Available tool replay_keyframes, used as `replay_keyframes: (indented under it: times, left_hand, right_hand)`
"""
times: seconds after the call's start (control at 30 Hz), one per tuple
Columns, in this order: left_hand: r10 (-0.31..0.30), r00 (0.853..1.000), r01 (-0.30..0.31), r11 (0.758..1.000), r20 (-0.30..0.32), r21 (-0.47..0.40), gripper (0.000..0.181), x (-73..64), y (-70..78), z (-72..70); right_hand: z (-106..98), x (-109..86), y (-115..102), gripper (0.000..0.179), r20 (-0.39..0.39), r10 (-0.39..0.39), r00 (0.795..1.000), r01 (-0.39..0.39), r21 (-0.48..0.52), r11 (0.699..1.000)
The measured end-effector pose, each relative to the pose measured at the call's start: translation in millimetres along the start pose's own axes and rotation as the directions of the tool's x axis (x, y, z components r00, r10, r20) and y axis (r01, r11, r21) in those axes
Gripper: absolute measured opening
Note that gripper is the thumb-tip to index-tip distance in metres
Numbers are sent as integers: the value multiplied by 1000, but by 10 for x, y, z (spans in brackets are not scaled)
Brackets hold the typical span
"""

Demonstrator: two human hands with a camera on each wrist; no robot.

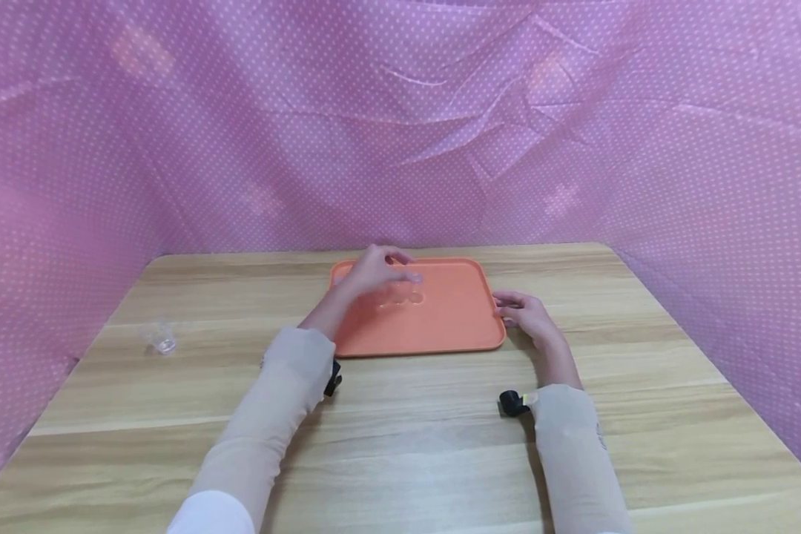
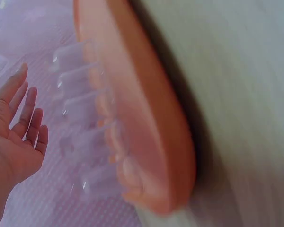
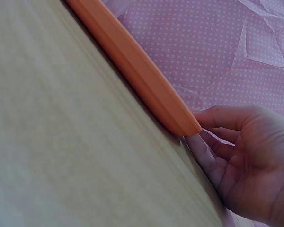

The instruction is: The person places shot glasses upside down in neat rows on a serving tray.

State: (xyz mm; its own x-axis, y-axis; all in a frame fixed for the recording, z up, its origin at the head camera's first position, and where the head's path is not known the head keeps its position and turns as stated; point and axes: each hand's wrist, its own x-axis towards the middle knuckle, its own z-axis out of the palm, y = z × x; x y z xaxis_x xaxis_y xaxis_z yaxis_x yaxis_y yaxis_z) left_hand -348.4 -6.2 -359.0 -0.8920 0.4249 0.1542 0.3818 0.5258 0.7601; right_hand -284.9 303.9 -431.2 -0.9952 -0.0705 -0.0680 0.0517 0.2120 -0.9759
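Note:
An orange tray [image 1: 440,326] lies on the wooden table. On it stands a row of several small clear plastic cups [image 2: 78,108], partly hidden behind the left arm in the head view. My left hand [image 1: 378,271] hovers over the tray by the cups. The left wrist view shows its fingers loosely bent, apart from the cups and holding nothing. At the tray's right side, my right hand [image 1: 526,315] grips the edge. In the right wrist view the thumb rests on the rim [image 3: 180,116], with fingers beneath it.
Far to the left on the table is another clear cup [image 1: 165,342], faint against the wood. A pink dotted cloth [image 1: 400,163] hangs behind the table and along both sides. Each forearm carries a black wrist camera [image 1: 510,403].

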Motion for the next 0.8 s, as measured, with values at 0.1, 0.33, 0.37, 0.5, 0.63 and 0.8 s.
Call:
replay_keyframes:
  times: [0.1,0.33,0.37,0.5,0.63,0.8]
  left_hand:
    - [42,998,-40,999,-51,32,37,-81,4,-179]
    - [25,985,-39,996,-171,-80,38,-363,-103,-608]
    - [18,983,-34,996,-185,-87,39,-412,-128,-670]
    - [-14,969,-8,996,-246,-89,39,-605,-244,-911]
    - [-55,955,26,994,-292,-104,41,-817,-369,-1151]
    - [-121,937,84,989,-328,-123,48,-1136,-520,-1454]
  right_hand:
    - [9,-8,-23,43,6,1,1000,-1,2,1000]
    - [-8,8,-27,44,10,4,1000,-3,-28,1000]
    - [-11,11,-22,44,13,0,1000,0,-33,999]
    - [-11,6,-1,43,14,-15,1000,16,-38,999]
    - [-8,-8,16,42,19,-25,1000,26,-29,999]
    - [10,2,23,43,12,-19,1000,19,-32,999]
